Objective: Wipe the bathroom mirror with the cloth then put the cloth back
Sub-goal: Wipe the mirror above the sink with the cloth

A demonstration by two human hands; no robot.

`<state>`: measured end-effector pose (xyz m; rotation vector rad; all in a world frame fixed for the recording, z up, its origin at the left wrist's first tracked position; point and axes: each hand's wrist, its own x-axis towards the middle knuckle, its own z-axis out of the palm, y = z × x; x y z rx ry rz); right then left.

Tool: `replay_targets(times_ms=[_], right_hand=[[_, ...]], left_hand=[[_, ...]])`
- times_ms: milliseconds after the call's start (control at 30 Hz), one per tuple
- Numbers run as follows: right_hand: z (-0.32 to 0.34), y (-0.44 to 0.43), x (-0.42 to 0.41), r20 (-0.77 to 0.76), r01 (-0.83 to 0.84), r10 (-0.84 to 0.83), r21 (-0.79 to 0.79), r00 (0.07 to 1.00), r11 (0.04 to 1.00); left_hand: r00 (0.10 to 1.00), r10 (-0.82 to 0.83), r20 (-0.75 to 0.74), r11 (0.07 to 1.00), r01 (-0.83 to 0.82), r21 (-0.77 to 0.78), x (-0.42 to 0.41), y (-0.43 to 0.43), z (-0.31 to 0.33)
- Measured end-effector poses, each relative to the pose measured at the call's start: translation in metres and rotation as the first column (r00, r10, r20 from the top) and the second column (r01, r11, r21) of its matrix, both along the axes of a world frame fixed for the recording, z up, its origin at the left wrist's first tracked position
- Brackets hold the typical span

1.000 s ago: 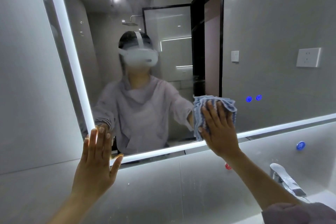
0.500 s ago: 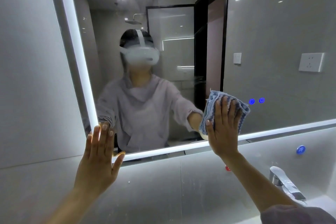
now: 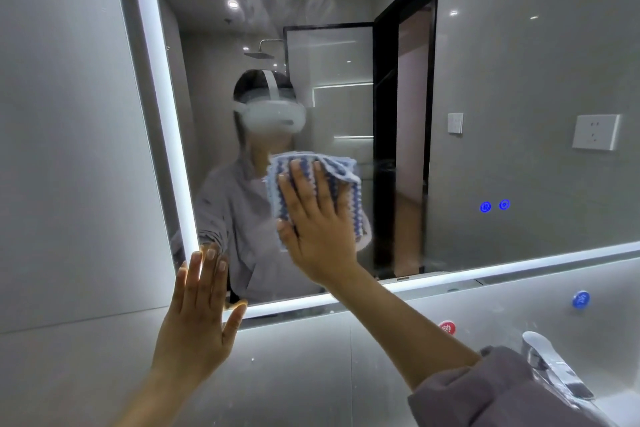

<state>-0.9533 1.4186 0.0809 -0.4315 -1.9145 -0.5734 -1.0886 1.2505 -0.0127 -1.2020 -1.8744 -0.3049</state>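
The right hand's fingers [image 3: 301, 187] are straight and a little apart, pressed flat on a folded cloth [image 3: 341, 168] with blue and white zigzag stripes. They do not curl around it; the palm and fingers pin it against the glass. The thumb lies out to the left, along the cloth's lower left edge. The cloth shows above and to the right of the fingertips, with one loose corner sticking out at the upper right. The right hand [image 3: 318, 229] reaches up and left from a bare forearm, and a grey sleeve [image 3: 485, 392] is pushed back near the elbow at the lower right.

The left hand's fingers [image 3: 204, 274] are also straight and close together, pointing up, with the thumb spread out to the right. The left hand [image 3: 197, 315] holds nothing. It lies flat on the grey wall [image 3: 62, 149] at the lower left corner of the mirror [image 3: 502, 62], its fingertips reaching the glowing white strip [image 3: 162, 114] along the mirror's edge.

The cloth sits on the lower left part of the mirror, well right of the left hand. Two small blue lit buttons [image 3: 494, 205] glow on the glass further right. Below the mirror, a red dot [image 3: 446, 326] and a blue dot [image 3: 580, 299] mark the wall above a chrome tap [image 3: 550, 364] at the near right. Smeared streaks show high on the glass.
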Motion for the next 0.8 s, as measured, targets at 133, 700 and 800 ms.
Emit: replay_targets(times_ms=[133, 700, 800], right_hand=[[0.010, -0.024, -0.022, 0.117, -0.026, 0.011, 0.122, 0.993, 0.992], [0.030, 0.086, 0.081, 0.033, 0.113, -0.117, 0.100, 0.993, 0.989], [0.029, 0.109, 0.105, 0.002, 0.140, -0.140, 0.072, 0.990, 0.988]], left_hand=[[1.000, 0.000, 0.003, 1.000, 0.000, 0.001, 0.000, -0.001, 0.000], [0.999, -0.007, -0.039, 1.000, 0.008, 0.024, 0.002, 0.000, 0.001], [0.999, -0.018, -0.034, 0.999, 0.019, 0.026, 0.002, 0.001, 0.000]])
